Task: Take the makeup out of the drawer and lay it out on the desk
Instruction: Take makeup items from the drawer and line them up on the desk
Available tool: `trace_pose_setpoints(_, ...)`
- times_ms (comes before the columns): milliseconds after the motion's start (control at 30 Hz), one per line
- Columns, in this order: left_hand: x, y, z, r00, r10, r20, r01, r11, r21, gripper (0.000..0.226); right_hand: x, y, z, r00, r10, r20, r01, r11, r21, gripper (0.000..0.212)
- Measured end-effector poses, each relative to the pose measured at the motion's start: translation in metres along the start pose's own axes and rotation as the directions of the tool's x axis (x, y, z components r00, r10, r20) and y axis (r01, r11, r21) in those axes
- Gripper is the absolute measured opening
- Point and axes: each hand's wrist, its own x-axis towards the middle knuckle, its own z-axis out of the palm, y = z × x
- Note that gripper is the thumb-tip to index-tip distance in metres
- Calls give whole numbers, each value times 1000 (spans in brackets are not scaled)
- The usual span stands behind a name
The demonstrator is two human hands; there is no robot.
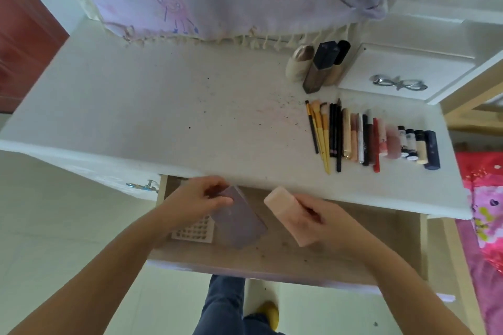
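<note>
Three bottles (pixel 318 66) stand upright, four brushes (pixel 319 133) lie flat, and two hands (pixel 196 198) hold palettes.

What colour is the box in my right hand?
Pale peach-pink, seen in the head view: the box in your right hand.

Both hands low and forward — left hand (pixel 194 198) pinching, right hand (pixel 313 215) wrapped in a grip.

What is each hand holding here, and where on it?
Left hand grips the purple palette at its far end; right hand holds the pink box around its near half.
</note>
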Motion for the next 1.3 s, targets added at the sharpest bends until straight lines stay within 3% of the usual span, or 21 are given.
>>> trace_pose_setpoints(100,24,33,-30,987,-62,-151,-7,907,-421,9,20,-22,-62,981,-33,-191,48,996,71,47)
trace_pose_setpoints(200,73,57,-33,950,-148,-276,-26,841,-541,10,70,-45,-109,944,-22,-329,43,998,55,40)
trace_pose_setpoints(367,145,70,-11,899,-174,-402,-10,910,-415,9,167,-71,-126,933,-67,-354,6,986,-169,36)
trace_pose_setpoints(533,170,66,4,853,-183,-489,47,959,-278,29,213,-57,-118,960,-43,-276,-53,942,-331,38)
trace_pose_setpoints(700,172,55,11,813,-25,-582,102,990,100,35,221,-45,-109,926,-91,-368,-75,907,-415,37)
trace_pose_setpoints(767,170,52,10,819,12,-574,106,980,171,40,215,-47,-106,901,-110,-420,-72,916,-394,40)
trace_pose_setpoints(867,151,50,1,801,17,-599,63,992,113,34,180,-62,-88,809,-243,-536,87,950,-299,33)
trace_pose_setpoints(933,119,40,-5,760,140,-635,-63,988,142,20,139,-69,-58,758,-331,-562,261,944,-204,25)
trace_pose_setpoints(1000,74,17,-5,754,267,-601,-173,962,211,15,96,-64,-9,838,-301,-455,308,950,-62,23)
trace_pose_setpoints(1067,26,-17,4,804,275,-526,-153,952,265,17,66,-49,47,971,-145,-188,158,986,58,21)
trace_pose_setpoints(1100,6,-36,9,836,224,-501,-84,954,286,14,60,-39,72,997,-53,-51,56,995,77,22)
trace_pose_setpoints(1167,-16,-73,20,893,18,-450,133,944,302,15,64,-18,113,984,143,108,-153,985,85,27)
trace_pose_setpoints(1233,-19,-100,31,916,-218,-336,336,874,350,36,82,-10,136,948,285,144,-303,944,130,33)
trace_pose_setpoints(1300,-12,-111,38,919,-333,-212,394,791,468,56,106,-12,153,917,364,164,-390,903,177,34)
